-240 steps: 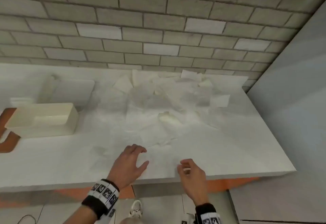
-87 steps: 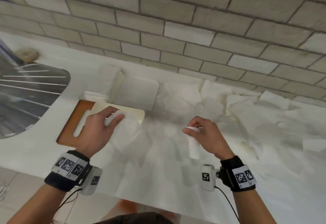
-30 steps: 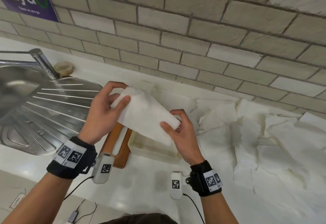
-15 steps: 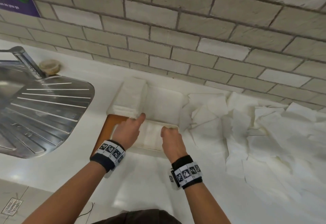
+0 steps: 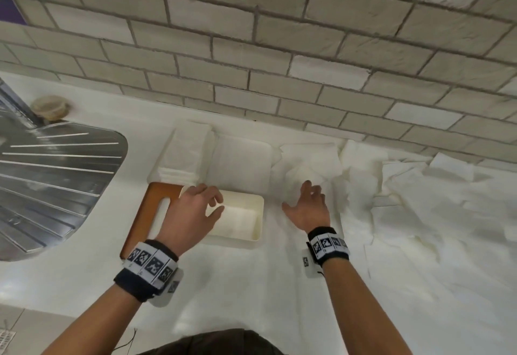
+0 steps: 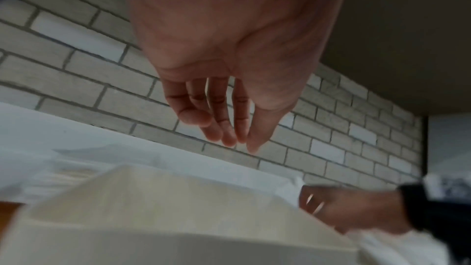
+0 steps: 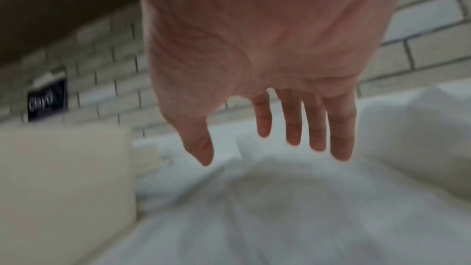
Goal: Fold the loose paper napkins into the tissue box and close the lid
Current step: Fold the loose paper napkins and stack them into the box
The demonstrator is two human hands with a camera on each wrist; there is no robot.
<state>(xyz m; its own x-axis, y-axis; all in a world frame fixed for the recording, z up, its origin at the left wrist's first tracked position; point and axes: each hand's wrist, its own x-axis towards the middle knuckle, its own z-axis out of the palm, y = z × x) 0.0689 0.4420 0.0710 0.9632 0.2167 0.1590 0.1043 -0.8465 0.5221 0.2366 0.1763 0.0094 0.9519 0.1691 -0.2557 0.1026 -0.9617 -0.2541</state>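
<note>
The cream tissue box (image 5: 258,215) stands open on the counter with a folded white napkin (image 5: 237,219) lying inside. Its flat lid (image 5: 240,161) lies behind it, beside a stack of folded napkins (image 5: 184,156). My left hand (image 5: 208,201) hovers over the box's left end with relaxed fingers and holds nothing; the left wrist view shows the left hand (image 6: 242,142) above the box (image 6: 178,209). My right hand (image 5: 298,196) is spread over the loose napkins (image 5: 391,201) right of the box, empty, as the right hand (image 7: 249,148) also shows.
A brown wooden board (image 5: 142,215) lies under the box's left side. A steel sink drainboard (image 5: 56,173) fills the left, with a small round tub (image 5: 50,105) behind it. A brick wall (image 5: 279,61) backs the counter. Crumpled napkins cover the right half.
Both hands were pressing the folded napkin down into the box. The left hand has since lifted off it, and the right hand has swung right over the loose napkins.
</note>
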